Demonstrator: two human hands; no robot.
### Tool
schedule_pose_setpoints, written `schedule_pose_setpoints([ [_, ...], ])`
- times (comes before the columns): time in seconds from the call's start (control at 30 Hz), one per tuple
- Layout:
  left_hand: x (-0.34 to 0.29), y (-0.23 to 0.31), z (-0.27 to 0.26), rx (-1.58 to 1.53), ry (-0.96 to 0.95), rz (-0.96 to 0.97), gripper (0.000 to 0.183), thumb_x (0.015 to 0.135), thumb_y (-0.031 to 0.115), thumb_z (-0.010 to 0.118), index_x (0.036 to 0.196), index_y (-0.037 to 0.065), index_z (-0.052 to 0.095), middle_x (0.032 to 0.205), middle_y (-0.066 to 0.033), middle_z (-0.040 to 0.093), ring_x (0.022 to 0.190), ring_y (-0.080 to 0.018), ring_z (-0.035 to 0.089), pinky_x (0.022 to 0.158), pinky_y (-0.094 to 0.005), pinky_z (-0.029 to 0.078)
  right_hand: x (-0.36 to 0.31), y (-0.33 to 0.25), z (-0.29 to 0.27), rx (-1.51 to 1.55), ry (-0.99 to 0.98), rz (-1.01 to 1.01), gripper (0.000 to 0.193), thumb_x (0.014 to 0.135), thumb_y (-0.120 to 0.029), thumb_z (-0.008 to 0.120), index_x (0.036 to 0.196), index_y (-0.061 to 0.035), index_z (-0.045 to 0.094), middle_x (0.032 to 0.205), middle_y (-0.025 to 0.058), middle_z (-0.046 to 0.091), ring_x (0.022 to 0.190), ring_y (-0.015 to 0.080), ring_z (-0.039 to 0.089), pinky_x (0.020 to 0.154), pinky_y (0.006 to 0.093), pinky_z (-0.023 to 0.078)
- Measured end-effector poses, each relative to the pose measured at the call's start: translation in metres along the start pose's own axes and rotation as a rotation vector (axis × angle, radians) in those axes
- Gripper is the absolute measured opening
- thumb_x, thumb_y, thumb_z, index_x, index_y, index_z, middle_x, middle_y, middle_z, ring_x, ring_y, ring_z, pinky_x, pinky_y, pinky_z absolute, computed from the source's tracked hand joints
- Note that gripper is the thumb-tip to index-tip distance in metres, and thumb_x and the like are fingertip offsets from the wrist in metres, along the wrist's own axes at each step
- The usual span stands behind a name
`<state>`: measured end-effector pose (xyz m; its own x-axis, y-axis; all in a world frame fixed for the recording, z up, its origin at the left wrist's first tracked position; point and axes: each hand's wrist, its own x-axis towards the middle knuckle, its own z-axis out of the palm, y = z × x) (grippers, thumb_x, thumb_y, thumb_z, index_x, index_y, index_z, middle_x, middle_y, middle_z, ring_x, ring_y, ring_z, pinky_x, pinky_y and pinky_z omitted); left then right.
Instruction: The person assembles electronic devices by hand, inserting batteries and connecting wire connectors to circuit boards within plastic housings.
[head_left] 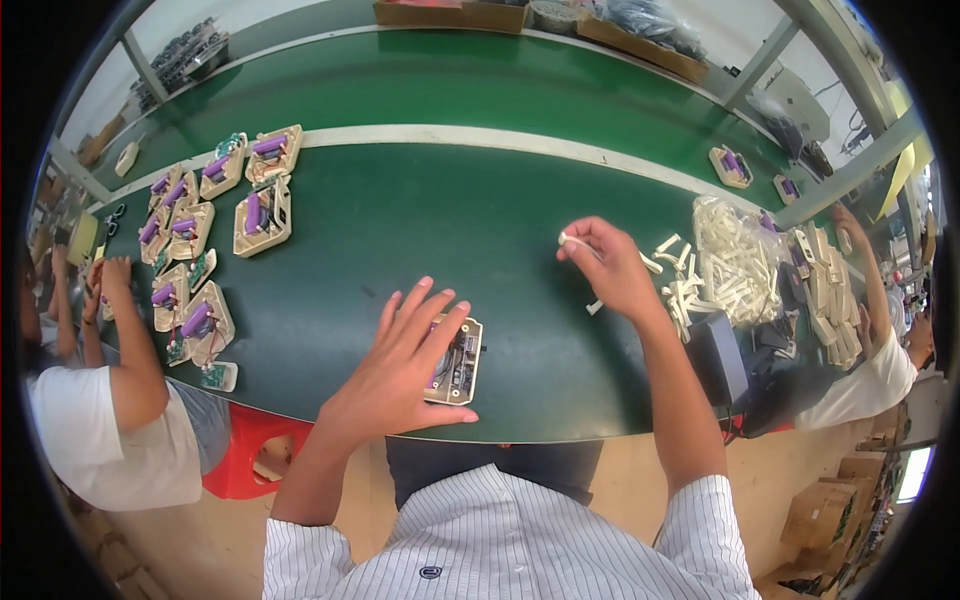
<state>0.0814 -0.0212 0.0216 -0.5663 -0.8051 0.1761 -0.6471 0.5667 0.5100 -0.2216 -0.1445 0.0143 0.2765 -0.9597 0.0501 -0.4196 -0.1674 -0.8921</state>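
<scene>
My left hand (405, 355) lies with fingers spread over a cream plastic housing (474, 362) near the table's front edge. The thumb runs along its near side. A dark circuit board (462, 368) shows inside the housing; the palm and fingers hide its left part. To the right, my right hand (612, 268) is raised, pinching a small white plastic piece (567, 238) between thumb and fingertips. Close to that hand, several similar loose white pieces (683, 292) are scattered beside a clear bag (735, 262) full of them.
Several open housings with purple cells (200, 322) stand at the left. A dark box-shaped object (718, 358) and stacked cream shells (828, 295) are at the right. A white rail (450, 134) crosses behind the green table. Co-workers sit on both sides, including one by a red stool (245, 455).
</scene>
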Motion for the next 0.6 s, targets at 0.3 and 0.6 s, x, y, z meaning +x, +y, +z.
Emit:
schedule_pose_setpoints([
  [0.3,-0.01,-0.005,-0.003,-0.098,0.049,-0.017,0.116,0.064,0.049,0.092,0.153,0.0,0.037,0.15,-0.0199,0.045,0.148,-0.0433,0.031,0.12,-0.064,0.02,-0.007,-0.035,0.001,-0.231,-0.187,-0.119,0.013,0.096,-0.009,0.07,0.106,-0.002,0.07,0.094,0.0074,0.074,0.088,0.0179,0.071,0.085,0.0306,0.055],
  [0.6,-0.004,-0.008,-0.002,-0.004,0.0,-0.034,0.121,0.058,0.05,0.093,0.153,0.0,0.037,0.149,-0.0193,0.045,0.146,-0.0413,0.036,0.12,-0.0612,0.024,-0.015,-0.034,0.055,0.161,-0.431,0.176,0.019,0.099,-0.013,0.067,0.112,-0.0016,0.073,0.095,0.0044,0.074,0.089,0.0109,0.067,0.08,0.0299,0.055],
])
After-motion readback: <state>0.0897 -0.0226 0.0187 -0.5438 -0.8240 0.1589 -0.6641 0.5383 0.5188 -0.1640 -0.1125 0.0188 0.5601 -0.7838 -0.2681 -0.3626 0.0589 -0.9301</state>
